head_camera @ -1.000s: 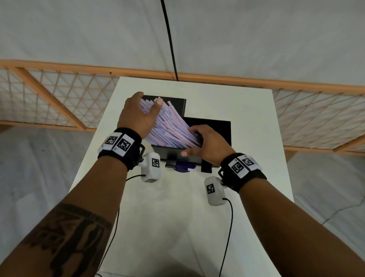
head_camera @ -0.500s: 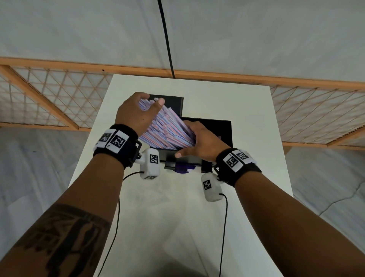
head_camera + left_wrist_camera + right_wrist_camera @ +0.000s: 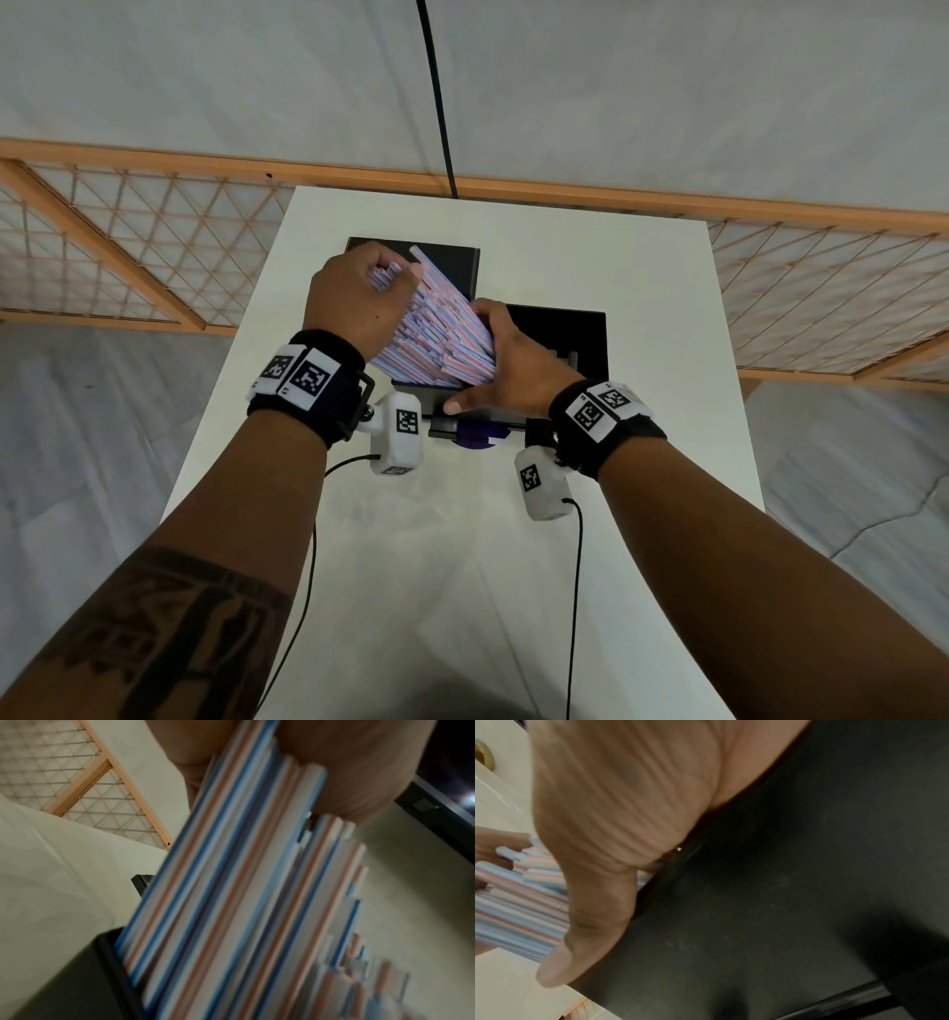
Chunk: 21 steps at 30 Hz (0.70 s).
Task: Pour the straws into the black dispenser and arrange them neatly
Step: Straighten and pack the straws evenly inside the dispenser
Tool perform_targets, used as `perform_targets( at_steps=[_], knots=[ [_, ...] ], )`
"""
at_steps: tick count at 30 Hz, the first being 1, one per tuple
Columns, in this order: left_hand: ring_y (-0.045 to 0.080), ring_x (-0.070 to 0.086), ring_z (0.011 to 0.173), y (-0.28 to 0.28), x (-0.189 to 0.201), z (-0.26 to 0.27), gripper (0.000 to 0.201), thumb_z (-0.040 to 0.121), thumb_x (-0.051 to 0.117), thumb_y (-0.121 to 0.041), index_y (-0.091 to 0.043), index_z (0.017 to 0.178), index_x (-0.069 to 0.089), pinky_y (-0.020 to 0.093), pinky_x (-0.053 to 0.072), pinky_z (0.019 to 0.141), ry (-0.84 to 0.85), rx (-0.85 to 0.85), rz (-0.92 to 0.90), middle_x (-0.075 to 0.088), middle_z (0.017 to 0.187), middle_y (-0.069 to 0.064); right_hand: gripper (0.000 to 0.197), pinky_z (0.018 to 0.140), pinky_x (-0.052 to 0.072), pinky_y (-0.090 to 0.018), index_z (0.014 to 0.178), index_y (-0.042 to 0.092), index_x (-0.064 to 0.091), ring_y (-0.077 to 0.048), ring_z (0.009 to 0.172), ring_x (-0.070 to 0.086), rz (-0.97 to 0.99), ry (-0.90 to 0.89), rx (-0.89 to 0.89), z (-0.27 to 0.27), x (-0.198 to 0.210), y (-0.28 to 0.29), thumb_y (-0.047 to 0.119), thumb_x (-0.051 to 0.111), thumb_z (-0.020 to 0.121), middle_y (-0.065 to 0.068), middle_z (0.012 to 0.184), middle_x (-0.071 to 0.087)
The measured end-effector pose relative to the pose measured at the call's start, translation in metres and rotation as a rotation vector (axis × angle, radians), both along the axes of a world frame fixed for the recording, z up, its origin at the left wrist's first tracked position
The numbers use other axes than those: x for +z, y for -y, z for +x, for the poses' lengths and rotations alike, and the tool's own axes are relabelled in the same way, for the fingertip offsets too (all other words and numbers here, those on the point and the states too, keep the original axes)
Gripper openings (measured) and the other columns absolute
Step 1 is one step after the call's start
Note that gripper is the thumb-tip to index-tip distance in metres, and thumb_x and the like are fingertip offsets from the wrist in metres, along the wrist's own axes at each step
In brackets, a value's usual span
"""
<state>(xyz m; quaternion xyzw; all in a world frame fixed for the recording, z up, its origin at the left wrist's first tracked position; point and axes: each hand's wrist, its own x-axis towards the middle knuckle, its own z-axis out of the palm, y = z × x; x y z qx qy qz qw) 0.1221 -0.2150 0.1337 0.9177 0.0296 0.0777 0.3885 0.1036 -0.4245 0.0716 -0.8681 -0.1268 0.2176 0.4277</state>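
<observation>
I see both forearms stretched forward, left hand [image 3: 354, 303] farther out, knuckles up, fingers curled tight in a grip, right hand [image 3: 513, 365] close beside it, nearer me, fingers cupped inward, thumb [image 3: 582, 933] straight, pointing left

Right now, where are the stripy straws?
In the head view, the striped straws lean mid-table between the left hand and right hand, lower ends in a black box.

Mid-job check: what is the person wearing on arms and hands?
Arms bare, no gloves on the left hand or right hand. Black wristbands carry white square-code tags; a white tagged camera pod sits at each wrist, trailing a black cable. Dark tattoo on the left forearm.
</observation>
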Motion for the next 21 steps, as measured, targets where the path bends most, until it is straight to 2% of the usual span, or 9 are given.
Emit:
perform_targets(
  at_steps=[2, 5, 9, 12, 15, 18, 21],
  knots=[
    [0.013, 0.064, 0.089, 0.001, 0.000, -0.001, 0.018, 0.093, 0.063, -0.036, -0.019, 0.094, 0.070, 0.025, 0.047, 0.080, 0.006, -0.010, -0.019, 0.071, 0.096, -0.006, 0.122, 0.107, 0.049, -0.044, 0.147, 0.042, 0.019, -0.014, 0.123, 0.056, 0.013, -0.001, 0.001, 0.000, 0.002, -0.005, 0.044, 0.097, 0.054, 0.009, 0.136, 0.051],
    [0.015, 0.063, 0.086, 0.001, 0.001, -0.002, 0.015, 0.093, 0.063, -0.032, -0.019, 0.094, 0.070, 0.026, 0.045, 0.078, 0.005, -0.023, -0.025, 0.070, 0.093, -0.004, 0.120, 0.106, 0.049, -0.048, 0.147, 0.047, 0.029, -0.015, 0.125, 0.053, -0.011, 0.028, 0.015, 0.000, -0.001, -0.009, 0.059, 0.094, 0.047, 0.010, 0.138, 0.048],
    [0.016, 0.063, 0.088, -0.003, -0.001, -0.002, 0.015, 0.093, 0.061, -0.030, -0.017, 0.093, 0.070, 0.026, 0.045, 0.078, -0.012, -0.020, -0.018, 0.068, 0.092, -0.005, 0.104, 0.109, 0.045, -0.045, 0.146, 0.038, 0.038, -0.015, 0.125, 0.048, -0.044, 0.039, 0.046, 0.000, 0.001, -0.003, 0.046, 0.095, 0.060, 0.007, 0.137, 0.042],
    [0.016, 0.063, 0.090, -0.005, -0.002, -0.002, 0.012, 0.092, 0.060, -0.026, -0.018, 0.092, 0.070, 0.026, 0.045, 0.079, -0.037, 0.010, -0.030, 0.069, 0.093, -0.006, 0.096, 0.108, 0.046, -0.044, 0.142, 0.036, 0.041, -0.012, 0.123, 0.052, -0.028, 0.006, 0.052, -0.001, 0.005, -0.003, 0.045, 0.094, 0.063, 0.010, 0.135, 0.049],
    [0.015, 0.064, 0.093, -0.004, -0.001, 0.000, 0.011, 0.090, 0.061, -0.026, -0.021, 0.094, 0.070, 0.027, 0.047, 0.082, -0.045, 0.022, -0.045, 0.070, 0.098, -0.006, 0.096, 0.104, 0.050, -0.042, 0.142, 0.035, 0.034, -0.014, 0.116, 0.059, -0.054, -0.040, 0.057, -0.002, 0.009, -0.004, 0.044, 0.093, 0.066, 0.009, 0.128, 0.059],
    [0.015, 0.063, 0.096, -0.004, -0.001, 0.001, 0.012, 0.091, 0.061, -0.027, -0.021, 0.098, 0.070, 0.025, 0.045, 0.084, -0.047, 0.027, -0.042, 0.070, 0.102, -0.007, 0.101, 0.101, 0.051, -0.039, 0.144, 0.031, 0.030, -0.014, 0.113, 0.059, -0.059, -0.041, 0.054, -0.004, 0.011, -0.004, 0.043, 0.093, 0.066, 0.007, 0.127, 0.059],
    [0.014, 0.059, 0.102, -0.005, -0.002, 0.001, 0.019, 0.093, 0.061, -0.036, -0.022, 0.103, 0.068, 0.023, 0.039, 0.086, -0.015, 0.041, 0.024, 0.067, 0.110, -0.006, 0.107, 0.103, 0.050, -0.039, 0.147, 0.030, 0.029, -0.014, 0.116, 0.058, -0.058, -0.034, 0.047, -0.006, 0.010, -0.005, 0.043, 0.094, 0.063, 0.007, 0.130, 0.058]
  ],
)
